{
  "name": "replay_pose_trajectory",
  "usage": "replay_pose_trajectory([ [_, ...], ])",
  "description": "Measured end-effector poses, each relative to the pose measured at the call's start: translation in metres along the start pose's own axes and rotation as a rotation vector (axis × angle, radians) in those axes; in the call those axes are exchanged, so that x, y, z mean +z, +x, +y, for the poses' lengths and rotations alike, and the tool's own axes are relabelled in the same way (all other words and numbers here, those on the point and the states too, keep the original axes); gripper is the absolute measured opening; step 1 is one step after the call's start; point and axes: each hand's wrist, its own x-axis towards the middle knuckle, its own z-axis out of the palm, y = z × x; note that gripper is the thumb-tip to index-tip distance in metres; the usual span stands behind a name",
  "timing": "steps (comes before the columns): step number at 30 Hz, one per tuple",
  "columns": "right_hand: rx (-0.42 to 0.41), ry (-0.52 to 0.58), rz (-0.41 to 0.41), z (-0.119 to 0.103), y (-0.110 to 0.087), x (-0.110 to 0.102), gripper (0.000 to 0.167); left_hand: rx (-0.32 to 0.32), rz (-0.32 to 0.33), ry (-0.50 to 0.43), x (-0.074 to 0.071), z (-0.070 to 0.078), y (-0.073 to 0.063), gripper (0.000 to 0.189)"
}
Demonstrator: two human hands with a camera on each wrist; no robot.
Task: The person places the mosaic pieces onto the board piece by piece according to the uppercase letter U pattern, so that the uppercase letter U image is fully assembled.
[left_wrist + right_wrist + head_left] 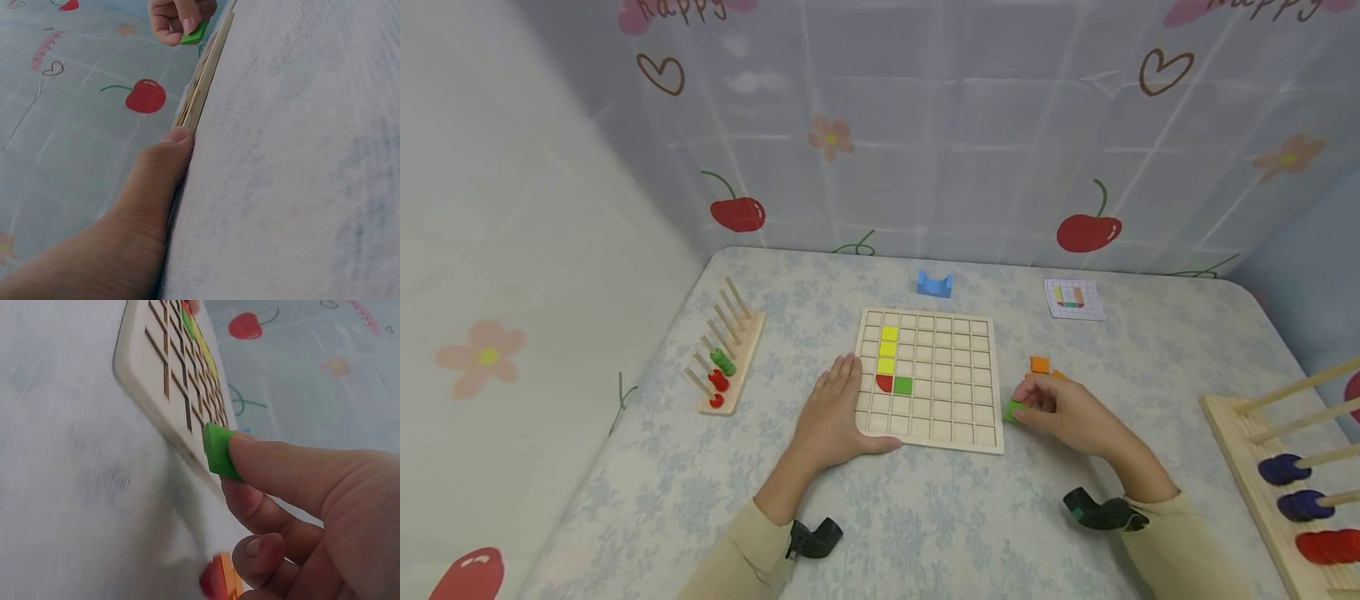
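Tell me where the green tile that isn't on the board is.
In the head view, the green tile is pinched in the right hand, just right of the board, near the orange tiles.

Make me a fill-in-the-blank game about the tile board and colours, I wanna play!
1. The right hand pinches a tile coloured ____.
2. The wooden grid board holds ____ yellow tiles.
3. Just below them in the head view, the rounded tile is ____.
4. Beyond the board, the notched block is ____.

Missing words: green; three; red; blue.
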Motion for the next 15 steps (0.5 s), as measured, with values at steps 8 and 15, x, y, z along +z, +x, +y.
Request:
replay_pose_trajectory([
  [8, -0.013, 0.073, -0.029, -0.026, 0.030, 0.018, 0.010, 0.004, 0.004, 0.009, 0.000, 0.001, -0.001, 0.141],
  [15, -0.035, 0.106, -0.050, -0.047, 0.056, 0.034, 0.009, -0.010, -0.010, 0.017, -0.001, 0.001, 0.000, 0.142],
])
